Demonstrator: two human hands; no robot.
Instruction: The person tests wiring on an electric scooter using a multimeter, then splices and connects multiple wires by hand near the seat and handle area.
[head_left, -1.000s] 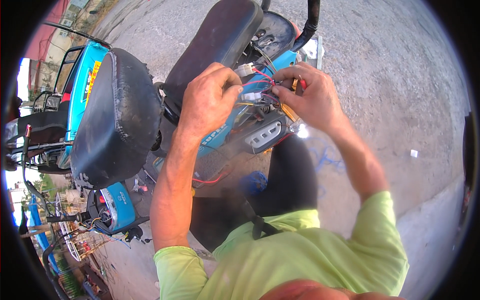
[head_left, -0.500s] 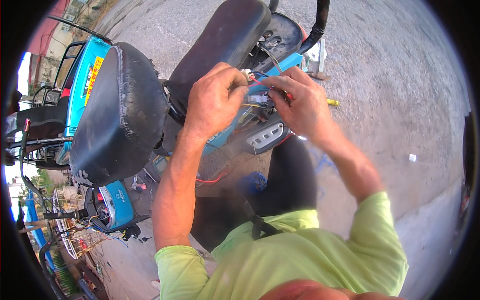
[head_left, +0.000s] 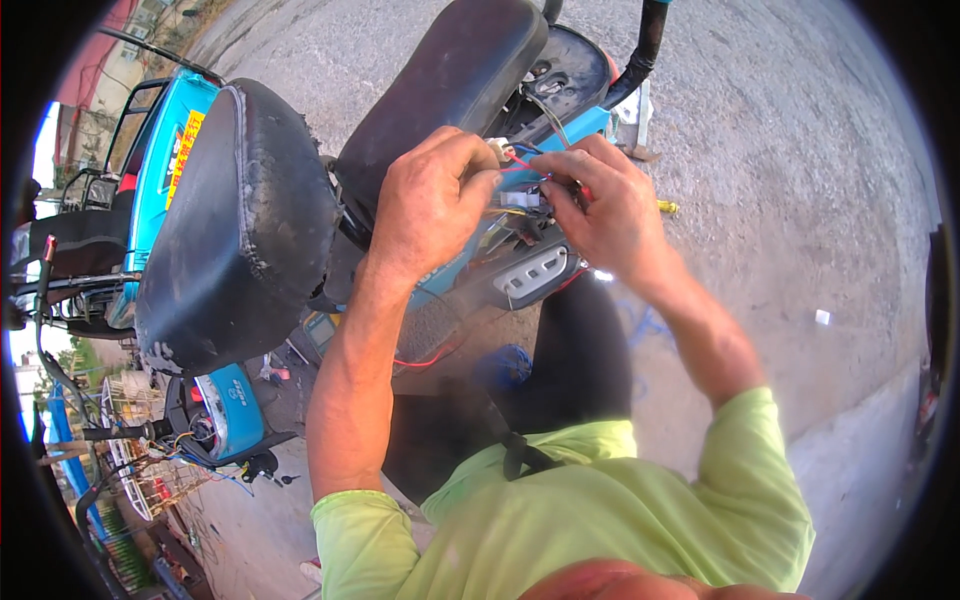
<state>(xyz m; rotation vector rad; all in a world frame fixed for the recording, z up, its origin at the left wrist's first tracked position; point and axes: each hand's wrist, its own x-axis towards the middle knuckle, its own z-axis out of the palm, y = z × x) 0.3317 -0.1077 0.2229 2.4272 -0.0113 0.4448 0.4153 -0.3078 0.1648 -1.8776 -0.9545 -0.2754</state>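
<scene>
My left hand (head_left: 430, 200) is closed, thumb and index pinched on a thin red wire (head_left: 514, 170) at the middle of the blue electric scooter's body (head_left: 585, 125). My right hand (head_left: 605, 210) is also closed on red wire a short way to the right, its fingertips partly hiding what they grip. A cream plastic connector (head_left: 501, 149) sits just above the wires, and a white connector (head_left: 519, 200) with yellow and dark wires hangs just below them. A long black seat (head_left: 445, 70) lies above my hands, and a scuffed black seat (head_left: 235, 225) is left of them.
Another blue vehicle (head_left: 150, 235) stands at the left. Below it are a blue panel with loose wiring (head_left: 230, 410) and a wire basket (head_left: 150, 470). A yellow tool (head_left: 667, 207) and a metal bar (head_left: 630, 135) lie on the pavement. A blue bundle (head_left: 508, 365) is by my leg.
Over the last second my right hand has turned and drawn slightly leftward and inward on the wires. In the last half second both hands have shifted only slightly.
</scene>
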